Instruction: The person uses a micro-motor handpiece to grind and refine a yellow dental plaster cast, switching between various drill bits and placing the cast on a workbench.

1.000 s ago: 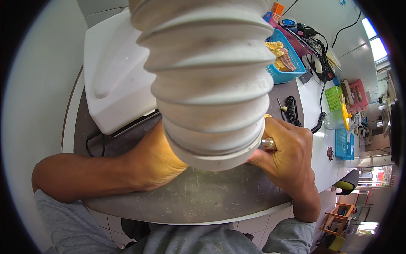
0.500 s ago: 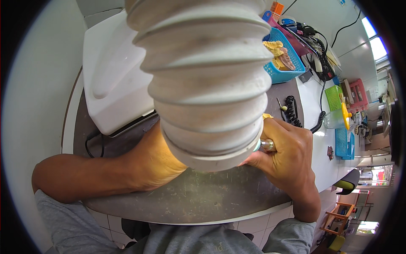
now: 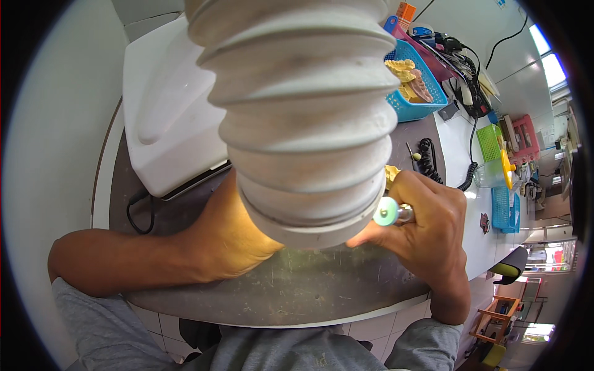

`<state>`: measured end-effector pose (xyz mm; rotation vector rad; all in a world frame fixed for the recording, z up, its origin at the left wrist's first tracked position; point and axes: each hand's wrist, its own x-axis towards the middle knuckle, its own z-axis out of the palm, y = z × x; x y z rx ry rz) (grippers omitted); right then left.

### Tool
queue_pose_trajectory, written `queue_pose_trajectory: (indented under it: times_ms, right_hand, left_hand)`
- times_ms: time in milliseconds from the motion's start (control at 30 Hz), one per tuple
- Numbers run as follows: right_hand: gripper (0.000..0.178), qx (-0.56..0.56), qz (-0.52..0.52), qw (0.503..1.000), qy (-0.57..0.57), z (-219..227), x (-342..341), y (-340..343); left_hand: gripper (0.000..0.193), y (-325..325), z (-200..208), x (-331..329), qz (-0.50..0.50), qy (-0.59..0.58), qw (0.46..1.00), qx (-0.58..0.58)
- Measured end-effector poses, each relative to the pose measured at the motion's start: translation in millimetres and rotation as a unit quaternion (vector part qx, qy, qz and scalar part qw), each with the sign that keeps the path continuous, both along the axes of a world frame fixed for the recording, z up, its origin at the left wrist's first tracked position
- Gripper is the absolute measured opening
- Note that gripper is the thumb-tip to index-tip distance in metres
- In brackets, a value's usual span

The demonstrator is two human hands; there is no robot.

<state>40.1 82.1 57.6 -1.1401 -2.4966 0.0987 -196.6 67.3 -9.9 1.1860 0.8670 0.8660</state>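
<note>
A wide white ribbed hose [image 3: 306,136] hangs over the middle of the bench and hides much of the work. My right hand [image 3: 427,216], to the right of its mouth, is closed around a rotary handpiece [image 3: 405,214] with a silver metal nose. At the handpiece's tip sits a pale green round disc [image 3: 386,211], beside the hose rim. Just behind my right fingers shows part of a yellow dental cast [image 3: 391,174]; whether anything touches it is hidden. From the left, my left hand [image 3: 238,238] reaches under the hose; its fingers and anything in them are out of sight.
A white machine housing [image 3: 173,105] stands back left, its black cable curling on the dark bench mat [image 3: 322,284]. Back right, a blue basket [image 3: 424,110] holds yellow and pink dental casts. A coiled black cord [image 3: 428,162] lies beyond my right hand. Farther right is a green basket [image 3: 490,143].
My right hand has shifted slightly right and turned, so the green disc now faces into view. More of the yellow cast shows. My left hand has moved slightly right.
</note>
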Motion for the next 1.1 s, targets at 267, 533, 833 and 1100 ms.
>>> queue_pose_trajectory:
  times_ms: [267,533,833,1100]
  right_hand:
    - [0.056,-0.026,-0.04,0.999,0.001,8.3,3.1,-0.1]
    - [0.046,-0.03,-0.04,0.999,0.008,6.5,3.6,-0.9]
    - [0.049,-0.114,-0.048,0.991,0.045,7.7,-1.0,-0.5]
    - [0.053,-0.169,-0.048,0.984,0.019,10.9,0.5,0.5]
  left_hand:
    - [0.068,2.6,-5.7,-1.1,0.036,0.062,0.989,0.126]
    - [0.062,1.3,-18.7,-4.9,0.002,0.014,0.999,0.052]
    - [0.065,0.0,-9.9,-3.6,0.003,0.0,0.996,0.084]
    - [0.064,-1.2,-4.2,0.2,0.003,-0.026,0.997,0.072]
